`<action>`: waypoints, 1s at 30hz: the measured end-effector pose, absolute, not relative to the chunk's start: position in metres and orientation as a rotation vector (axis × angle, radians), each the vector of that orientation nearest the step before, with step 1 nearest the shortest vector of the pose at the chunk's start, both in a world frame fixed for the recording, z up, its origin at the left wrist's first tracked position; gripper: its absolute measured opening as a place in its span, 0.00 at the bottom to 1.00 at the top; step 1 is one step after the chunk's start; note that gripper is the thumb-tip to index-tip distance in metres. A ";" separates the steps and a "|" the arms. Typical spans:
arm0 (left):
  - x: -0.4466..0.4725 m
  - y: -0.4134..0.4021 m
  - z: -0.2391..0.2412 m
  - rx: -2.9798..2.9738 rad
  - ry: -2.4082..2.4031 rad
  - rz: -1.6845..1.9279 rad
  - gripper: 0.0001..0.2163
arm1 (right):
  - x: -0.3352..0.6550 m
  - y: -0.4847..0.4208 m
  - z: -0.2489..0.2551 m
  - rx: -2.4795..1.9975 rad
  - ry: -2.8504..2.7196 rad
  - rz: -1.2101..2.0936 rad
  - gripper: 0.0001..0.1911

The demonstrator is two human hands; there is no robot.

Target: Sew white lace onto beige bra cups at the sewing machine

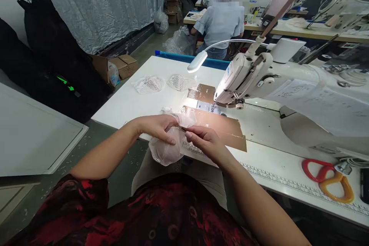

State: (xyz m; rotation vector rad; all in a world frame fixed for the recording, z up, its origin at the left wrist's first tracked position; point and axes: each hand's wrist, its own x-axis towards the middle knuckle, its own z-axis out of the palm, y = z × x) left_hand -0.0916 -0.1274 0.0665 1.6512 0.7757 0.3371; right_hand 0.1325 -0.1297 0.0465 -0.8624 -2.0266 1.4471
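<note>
My left hand [161,127] is closed on a sheer white bra [167,152] with rounded, seamed cups. One cup hangs over the table's front edge above my lap, and more of the fabric [187,119] lies on the tabletop. My right hand [206,140] pinches a small, thin, dark metal tool [182,128] whose tip meets the fabric beside my left fingers. Its exact kind is too small to tell. Behind my hands, two white lace cup pieces [152,83] [177,82] rest on the white table [121,103].
A white sewing machine [245,73] stands to the right, under a lit lamp [197,61]. Brown card [221,125] covers the table near its needle. Scissors with red and orange handles [336,188] lie front right. A co-worker [219,19] sits beyond; cardboard boxes [123,65] are at left.
</note>
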 end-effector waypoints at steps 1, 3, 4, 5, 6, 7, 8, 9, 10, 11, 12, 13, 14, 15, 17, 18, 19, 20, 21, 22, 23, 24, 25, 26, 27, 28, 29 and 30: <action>-0.091 -0.127 0.067 1.659 0.766 0.335 0.13 | 0.131 -0.129 0.045 -0.856 -2.034 1.440 0.17; -0.090 -0.125 0.068 1.648 0.748 0.330 0.14 | 0.127 -0.130 0.044 -0.872 -2.017 1.412 0.19; -0.089 -0.125 0.069 1.640 0.739 0.319 0.15 | 0.126 -0.130 0.044 -0.883 -2.000 1.405 0.19; -0.088 -0.125 0.070 1.633 0.727 0.298 0.14 | 0.124 -0.131 0.043 -0.890 -1.982 1.407 0.19; -0.087 -0.124 0.070 1.629 0.710 0.269 0.14 | 0.123 -0.131 0.042 -0.893 -1.962 1.417 0.19; -0.086 -0.124 0.071 1.635 0.697 0.251 0.14 | 0.121 -0.131 0.042 -0.892 -1.938 1.430 0.20; -0.086 -0.123 0.072 1.657 0.697 0.251 0.15 | 0.120 -0.131 0.041 -0.888 -1.909 1.445 0.19; -0.086 -0.121 0.073 1.691 0.713 0.275 0.18 | 0.119 -0.131 0.040 -0.883 -1.878 1.457 0.18; -0.088 -0.120 0.075 1.726 0.739 0.311 0.23 | 0.119 -0.130 0.038 -0.882 -1.853 1.462 0.17; -0.091 -0.117 0.077 1.753 0.768 0.332 0.27 | 0.121 -0.130 0.037 -0.890 -1.842 1.454 0.17; -0.097 -0.113 0.080 1.771 0.793 0.317 0.30 | 0.125 -0.129 0.035 -0.910 -1.856 1.422 0.18; -0.105 -0.109 0.082 1.784 0.817 0.260 0.30 | 0.130 -0.129 0.032 -0.942 -1.900 1.353 0.18; -0.116 -0.104 0.085 1.797 0.856 0.174 0.28 | 0.138 -0.129 0.029 -0.987 -1.972 1.249 0.19; -0.128 -0.099 0.088 1.821 0.926 0.073 0.25 | 0.149 -0.130 0.026 -1.041 -2.061 1.094 0.19; -0.153 -0.090 0.091 1.912 1.245 -0.071 0.22 | 0.175 -0.131 0.016 -1.149 -2.232 0.698 0.18; -0.163 -0.087 0.091 1.963 1.480 -0.107 0.23 | 0.190 -0.131 0.011 -1.223 -2.283 0.486 0.18; -0.171 -0.086 0.089 2.019 1.723 -0.094 0.24 | 0.206 -0.132 0.005 -1.305 -2.305 0.259 0.18; -0.175 -0.087 0.087 2.079 1.927 -0.033 0.25 | 0.220 -0.132 -0.001 -1.364 -2.319 0.070 0.18; -0.175 -0.089 0.084 2.149 2.048 0.071 0.26 | 0.234 -0.132 -0.006 -1.376 -2.336 -0.068 0.18; -0.170 -0.093 0.080 2.228 2.079 0.213 0.26 | 0.245 -0.132 -0.010 -1.400 -2.326 -0.171 0.18; -0.161 -0.097 0.075 2.299 2.009 0.350 0.26 | 0.254 -0.132 -0.013 -1.403 -2.314 -0.246 0.18; -0.149 -0.101 0.069 2.344 1.869 0.443 0.28 | 0.260 -0.131 -0.016 -1.407 -2.307 -0.294 0.17; -0.134 -0.104 0.063 2.362 1.742 0.499 0.30 | 0.263 -0.130 -0.018 -1.412 -2.303 -0.326 0.17; -0.119 -0.107 0.057 2.364 1.638 0.485 0.32 | 0.264 -0.129 -0.019 -1.414 -2.305 -0.345 0.17; -0.106 -0.108 0.051 2.346 1.566 0.474 0.31 | 0.264 -0.128 -0.020 -1.416 -2.309 -0.353 0.17; -0.094 -0.108 0.046 2.311 1.531 0.465 0.25 | 0.263 -0.126 -0.020 -1.414 -2.315 -0.352 0.17; -0.086 -0.106 0.041 2.275 1.528 0.467 0.18 | 0.261 -0.125 -0.021 -1.405 -2.321 -0.343 0.18; -0.082 -0.104 0.038 2.257 1.538 0.470 0.14 | 0.261 -0.124 -0.021 -1.391 -2.321 -0.327 0.17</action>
